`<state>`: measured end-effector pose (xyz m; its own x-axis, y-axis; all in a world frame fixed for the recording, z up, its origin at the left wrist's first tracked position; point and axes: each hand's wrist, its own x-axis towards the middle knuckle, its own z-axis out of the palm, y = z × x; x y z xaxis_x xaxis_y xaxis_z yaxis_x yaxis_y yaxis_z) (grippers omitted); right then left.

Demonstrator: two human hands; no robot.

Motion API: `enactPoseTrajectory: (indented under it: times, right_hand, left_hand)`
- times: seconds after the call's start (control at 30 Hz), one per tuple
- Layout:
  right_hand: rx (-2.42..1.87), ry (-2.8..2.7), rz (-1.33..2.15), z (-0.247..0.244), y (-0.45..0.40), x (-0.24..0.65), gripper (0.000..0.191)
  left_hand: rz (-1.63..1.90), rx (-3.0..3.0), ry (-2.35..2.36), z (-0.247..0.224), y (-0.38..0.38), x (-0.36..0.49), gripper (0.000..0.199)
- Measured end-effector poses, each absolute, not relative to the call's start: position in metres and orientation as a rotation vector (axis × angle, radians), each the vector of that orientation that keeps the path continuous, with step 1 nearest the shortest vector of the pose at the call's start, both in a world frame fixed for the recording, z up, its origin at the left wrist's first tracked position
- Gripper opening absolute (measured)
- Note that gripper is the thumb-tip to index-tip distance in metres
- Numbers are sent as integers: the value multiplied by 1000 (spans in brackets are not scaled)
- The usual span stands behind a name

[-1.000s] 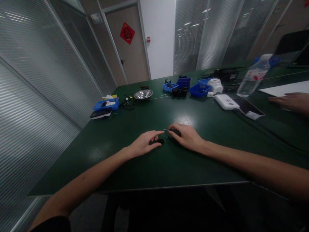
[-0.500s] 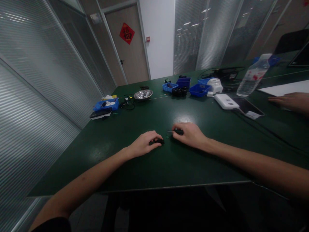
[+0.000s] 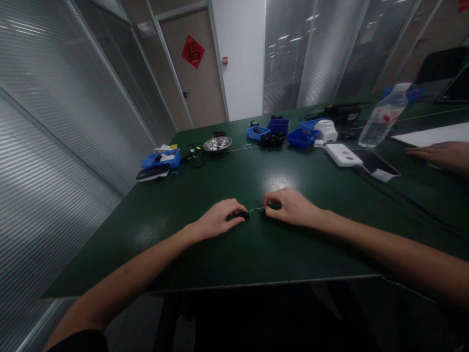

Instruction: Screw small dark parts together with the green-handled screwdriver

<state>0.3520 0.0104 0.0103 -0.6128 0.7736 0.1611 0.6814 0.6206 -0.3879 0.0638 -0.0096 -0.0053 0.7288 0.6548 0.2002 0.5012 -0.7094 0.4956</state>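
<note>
My left hand (image 3: 223, 218) rests on the green table (image 3: 205, 259), its fingers closed on a small black object (image 3: 240, 214). To its right, my right hand (image 3: 287, 206) grips the dark handle of a thin-shafted tool (image 3: 274, 206). The tool lies nearly level, its metal shaft pointing left toward the black object. Tiny green glints (image 3: 252, 210) show on the table between the two; what they belong to is too small to tell. A gap separates the two hands.
At the back stand a metal bowl (image 3: 217, 144), blue bins (image 3: 302, 137) and black items (image 3: 272, 140). On the right are a white power bank (image 3: 343, 155), a phone (image 3: 375, 163), a bottle (image 3: 384, 117) and another person's hand (image 3: 439, 154). A blue tray (image 3: 161, 159) sits left.
My right hand has moved slightly right and toward me with the tool, whose shaft now sits lower beside the green glints. My left hand has stayed in place.
</note>
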Motion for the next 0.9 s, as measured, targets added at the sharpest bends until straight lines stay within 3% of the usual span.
enactPoseTrajectory:
  times: [0.9]
  right_hand:
    - [-1074, -2548, 453, 2, 7, 345, 16]
  left_hand:
    - [590, 2560, 776, -3, -11, 65, 17]
